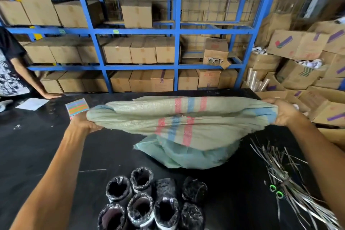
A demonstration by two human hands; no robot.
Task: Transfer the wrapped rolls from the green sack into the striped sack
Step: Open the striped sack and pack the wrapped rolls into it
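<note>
Both your arms are out in front, with the striped sack [186, 115] stretched wide between your hands above the black table [46, 145]. Your left hand [87, 124] is clenched on the sack's left end, fingers curled under the woven edge and thumb on top. Your right hand [281, 112] grasps the right end the same way, bunching the cloth in its fist. The sack sags in folds across the middle, its pink and blue bands running down the centre. Beneath it, partly covered, the green sack [186, 155] lies crumpled on the table, its near edge poking out towards you; whether anything is inside it, you cannot tell from here. The wrapped rolls [149, 203] stand in a tight cluster on the table close to you, outside both sacks, in shiny black plastic with several open ends facing up. To their right a bundle of thin silvery strips [291, 183] fans out over the table, and the green handles of a pair of scissors [276, 191] show among them. Just beside your left hand sits a small pad with bright coloured stripes [77, 107], and a white sheet [31, 103] lies further left. Another person stands at the far left, one hand [51, 96] flat on the table edge. Behind the table rises blue shelving [177, 24] packed with cardboard boxes [136, 14], and more boxes [298, 43] are heaped at the right.
</note>
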